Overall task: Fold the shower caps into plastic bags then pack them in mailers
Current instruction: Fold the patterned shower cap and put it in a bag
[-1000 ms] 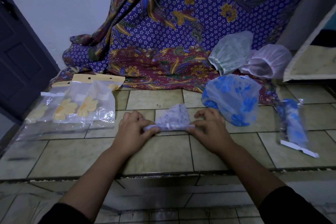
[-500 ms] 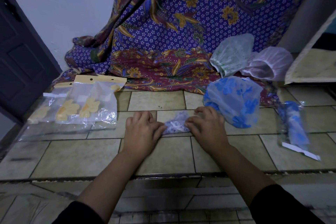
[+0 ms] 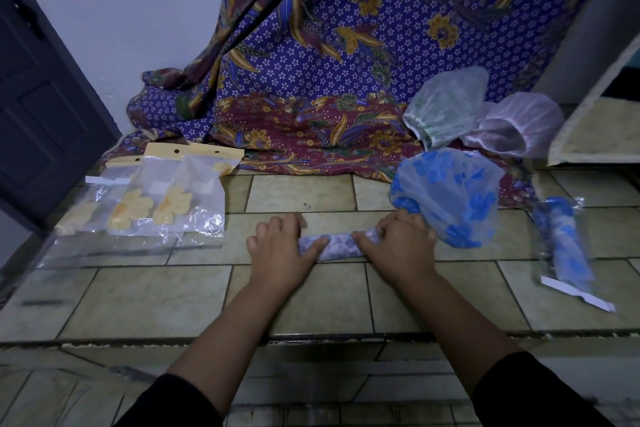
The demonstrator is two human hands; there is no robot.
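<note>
A small purple-patterned shower cap (image 3: 337, 246) lies folded into a narrow strip on the tiled counter, in the middle of the view. My left hand (image 3: 280, 250) holds its left end, thumb laid over the strip. My right hand (image 3: 401, 244) grips its right end with curled fingers. A puffed blue-flowered cap (image 3: 450, 194) sits just right of my right hand. Green (image 3: 446, 107) and white (image 3: 516, 128) caps lie behind it. A bagged blue cap (image 3: 568, 250) rests at the right.
A stack of clear plastic bags with yellow headers and flower prints (image 3: 156, 204) lies at the left. Purple batik cloth (image 3: 346, 62) drapes across the back. A dark door (image 3: 41, 97) stands at far left. The counter's front edge (image 3: 311, 340) runs below my wrists.
The purple cap went from a wide triangular fold to a narrow strip. Both hands closed in on it and now hold its ends.
</note>
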